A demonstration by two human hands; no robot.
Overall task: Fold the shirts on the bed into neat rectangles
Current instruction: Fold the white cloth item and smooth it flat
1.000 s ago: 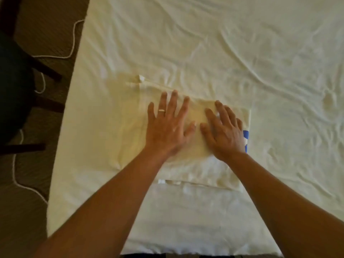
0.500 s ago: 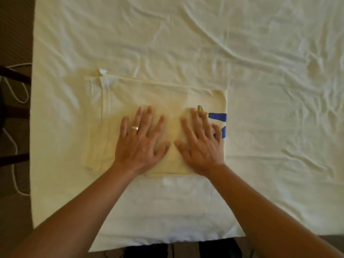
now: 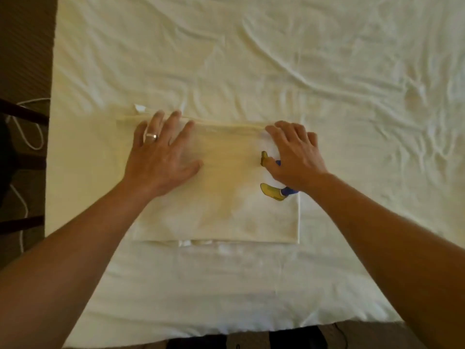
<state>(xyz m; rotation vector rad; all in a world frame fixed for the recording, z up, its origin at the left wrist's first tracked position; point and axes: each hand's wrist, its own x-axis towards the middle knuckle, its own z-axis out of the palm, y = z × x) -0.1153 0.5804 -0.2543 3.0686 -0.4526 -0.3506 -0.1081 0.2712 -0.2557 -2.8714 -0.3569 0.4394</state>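
My left hand [image 3: 161, 157] lies flat, fingers spread, on the far left part of a folded cream shirt [image 3: 221, 197] on the bed [image 3: 302, 71]. My right hand [image 3: 297, 157] presses its far right corner, fingers bent but grasping nothing, beside a yellow-and-blue print [image 3: 273, 191].

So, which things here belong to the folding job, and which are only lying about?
Job: folded shirt; left hand and right hand, both flat on it; bed.
Lying about: white cord and dark chair on the floor.
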